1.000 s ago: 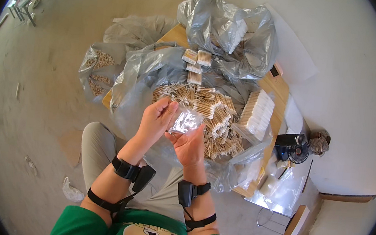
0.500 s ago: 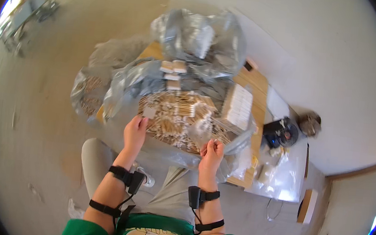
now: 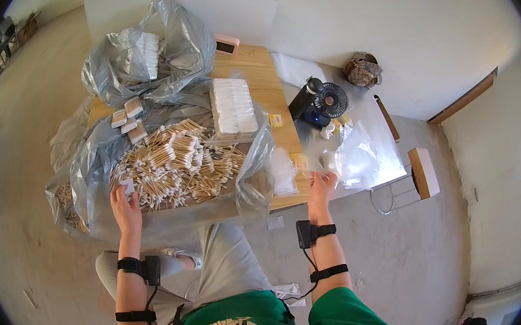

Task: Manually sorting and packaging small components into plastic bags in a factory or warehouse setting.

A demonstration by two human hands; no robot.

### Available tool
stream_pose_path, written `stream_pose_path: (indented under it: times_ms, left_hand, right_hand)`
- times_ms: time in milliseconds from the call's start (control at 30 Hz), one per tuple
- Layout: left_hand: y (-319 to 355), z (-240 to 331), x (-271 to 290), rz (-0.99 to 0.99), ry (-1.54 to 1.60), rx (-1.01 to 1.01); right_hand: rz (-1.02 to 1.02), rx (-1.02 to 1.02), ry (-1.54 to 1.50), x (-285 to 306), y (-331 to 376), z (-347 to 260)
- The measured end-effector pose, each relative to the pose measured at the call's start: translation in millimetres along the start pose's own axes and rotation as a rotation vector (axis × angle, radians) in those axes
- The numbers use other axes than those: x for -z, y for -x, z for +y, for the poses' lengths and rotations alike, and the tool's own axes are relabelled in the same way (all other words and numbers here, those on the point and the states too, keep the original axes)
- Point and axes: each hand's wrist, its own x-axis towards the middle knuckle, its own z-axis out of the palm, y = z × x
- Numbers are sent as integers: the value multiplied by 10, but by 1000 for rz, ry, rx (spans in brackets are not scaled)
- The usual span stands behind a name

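Between the fingertips of my left hand (image 3: 126, 212) is a small white square card (image 3: 128, 185), at the near left edge of a loose heap of cotton swabs (image 3: 175, 160). The swabs lie on spread grey plastic sheeting (image 3: 91, 170). Off to the right, past the table's edge, my right hand (image 3: 321, 191) is closed in a pinch on a clear plastic bag (image 3: 315, 162), blurred and hard to make out. A stack of clear plastic bags (image 3: 283, 171) lies on the table to the left of that hand.
On the wooden table (image 3: 245, 66) stand a block of white packs (image 3: 233, 109), several small swab packs (image 3: 130, 117) and a grey bag (image 3: 185, 34) holding more packs. A side table at the right bears a black fan (image 3: 330, 100), a black bottle (image 3: 306, 97) and clear plastic (image 3: 360, 154).
My view has turned to the right. My right hand has moved right, away from the swab heap, toward the side table. The left hand still holds the white card by the heap.
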Motion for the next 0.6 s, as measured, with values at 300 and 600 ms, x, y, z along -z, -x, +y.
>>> stream_pose_path:
  times_ms: [300,600]
  left_hand:
    - [-25,22,-93,-113,-163,95]
    - [-63,-292,-11,-22,-16,99]
  right_hand:
    - [-87,449,670,-487,311,250]
    - [-133,849,758,-265,587,-59]
